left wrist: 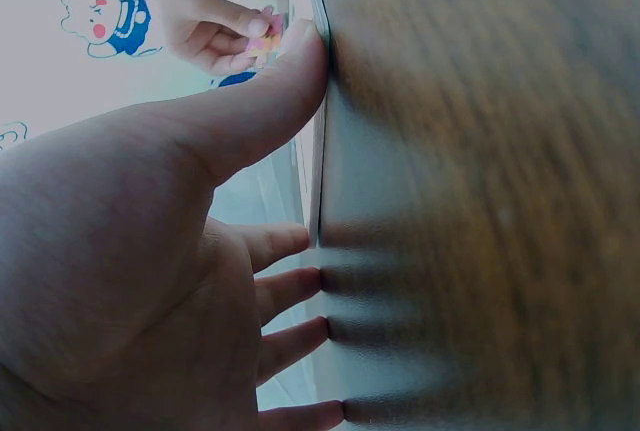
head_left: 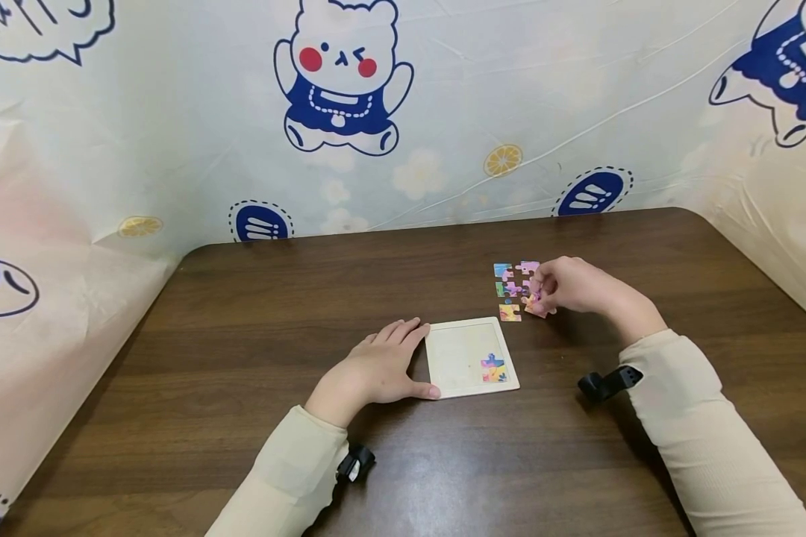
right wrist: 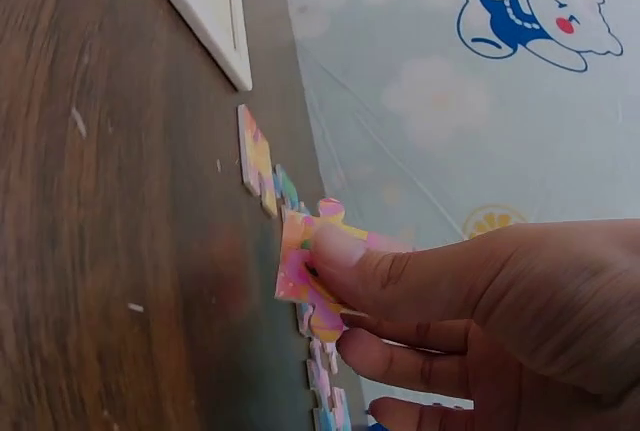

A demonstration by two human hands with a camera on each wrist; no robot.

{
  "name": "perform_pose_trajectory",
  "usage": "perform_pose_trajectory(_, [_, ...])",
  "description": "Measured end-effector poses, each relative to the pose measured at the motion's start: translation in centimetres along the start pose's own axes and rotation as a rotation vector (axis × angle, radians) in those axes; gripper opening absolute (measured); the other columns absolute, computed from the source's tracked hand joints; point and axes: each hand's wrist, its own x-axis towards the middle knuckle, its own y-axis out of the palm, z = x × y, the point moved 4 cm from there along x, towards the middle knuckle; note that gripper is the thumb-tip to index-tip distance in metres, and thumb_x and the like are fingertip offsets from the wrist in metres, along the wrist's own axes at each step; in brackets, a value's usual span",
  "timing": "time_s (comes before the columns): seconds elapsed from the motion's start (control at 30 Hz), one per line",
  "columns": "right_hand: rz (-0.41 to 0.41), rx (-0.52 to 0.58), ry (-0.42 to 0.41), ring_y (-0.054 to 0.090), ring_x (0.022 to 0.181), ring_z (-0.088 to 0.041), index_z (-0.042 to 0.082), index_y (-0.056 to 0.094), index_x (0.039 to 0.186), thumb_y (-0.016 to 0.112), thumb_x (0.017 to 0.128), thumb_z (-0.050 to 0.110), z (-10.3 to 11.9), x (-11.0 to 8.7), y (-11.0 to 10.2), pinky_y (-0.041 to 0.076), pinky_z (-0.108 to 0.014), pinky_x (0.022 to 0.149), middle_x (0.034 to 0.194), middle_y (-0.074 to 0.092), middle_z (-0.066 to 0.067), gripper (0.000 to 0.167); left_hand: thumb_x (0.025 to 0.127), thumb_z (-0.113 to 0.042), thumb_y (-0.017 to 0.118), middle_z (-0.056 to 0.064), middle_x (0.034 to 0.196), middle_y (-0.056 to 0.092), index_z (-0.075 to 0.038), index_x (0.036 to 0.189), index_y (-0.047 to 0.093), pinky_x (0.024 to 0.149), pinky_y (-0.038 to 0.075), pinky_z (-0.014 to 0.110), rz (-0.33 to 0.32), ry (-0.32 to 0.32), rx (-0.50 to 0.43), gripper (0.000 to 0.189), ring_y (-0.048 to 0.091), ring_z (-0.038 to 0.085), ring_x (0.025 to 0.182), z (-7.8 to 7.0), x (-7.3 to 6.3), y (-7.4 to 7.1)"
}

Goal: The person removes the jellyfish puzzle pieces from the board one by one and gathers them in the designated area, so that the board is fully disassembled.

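Observation:
My right hand (head_left: 574, 286) pinches a pink, orange and yellow jigsaw puzzle piece (right wrist: 294, 273) between thumb and fingers, tilted up above the table. Under and beside it lie several loose puzzle pieces (head_left: 510, 313), pink, blue, green and yellow, in rough columns. Nearer to me is the flat, pale puzzle tray (head_left: 451, 354) with a raised rim. Two joined pieces (head_left: 493, 371) sit inside it toward the lower right corner. At the tray's left edge, my left hand (head_left: 383, 367) rests with fingers spread, thumb at the near corner and index finger at the far one.
All this stands on a dark brown wooden table (head_left: 242, 388). Behind and at the sides hangs a pale cloth (head_left: 201, 112) printed with bears and orange slices, meeting the table's far edge. Black straps (head_left: 610, 382) with small cameras are on both wrists.

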Motion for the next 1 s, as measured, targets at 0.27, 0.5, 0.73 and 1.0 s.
perform_pose_trajectory(0.27, [-0.004,-0.069,0.009,0.053,0.07,-0.02,0.004,0.068,0.093,0.082,0.082,0.013,-0.53,0.29,0.46,0.043,-0.035,0.067,0.078,0.059,-0.005,0.019,0.085,-0.058,0.07,0.004,0.163,0.019,-0.017,0.159,0.023,0.117,0.022,0.051,0.0,0.001,0.006,0.097,0.016,0.026,0.15,0.05,0.06,0.02])
perform_pose_trajectory(0.5, [0.005,-0.085,-0.003,0.053,0.073,-0.021,0.005,0.071,0.095,0.081,0.083,0.013,-0.36,0.23,0.63,0.045,-0.038,0.07,0.079,0.059,-0.005,0.018,0.085,-0.06,0.069,0.004,0.164,0.018,-0.017,0.159,0.021,0.117,0.021,0.051,0.002,-0.004,0.017,0.097,0.015,0.026,0.15,0.1,0.06,0.19])
perform_pose_trajectory(0.73, [0.008,-0.106,-0.005,0.053,0.072,-0.02,0.006,0.071,0.098,0.081,0.084,0.015,-0.22,0.21,0.63,0.043,-0.037,0.067,0.078,0.059,-0.005,0.02,0.085,-0.06,0.069,0.003,0.164,0.018,-0.018,0.159,0.021,0.118,0.021,0.051,0.002,-0.008,0.012,0.098,0.015,0.025,0.15,0.16,0.06,0.26])
perform_pose_trajectory(1.0, [0.007,-0.075,0.025,0.054,0.068,-0.018,0.004,0.069,0.105,0.079,0.085,0.013,0.17,0.21,0.71,0.042,-0.034,0.065,0.078,0.061,-0.004,0.024,0.085,-0.059,0.069,0.004,0.164,0.019,-0.018,0.159,0.022,0.117,0.021,0.05,-0.001,-0.003,0.014,0.097,0.016,0.025,0.15,0.03,-0.03,0.09])
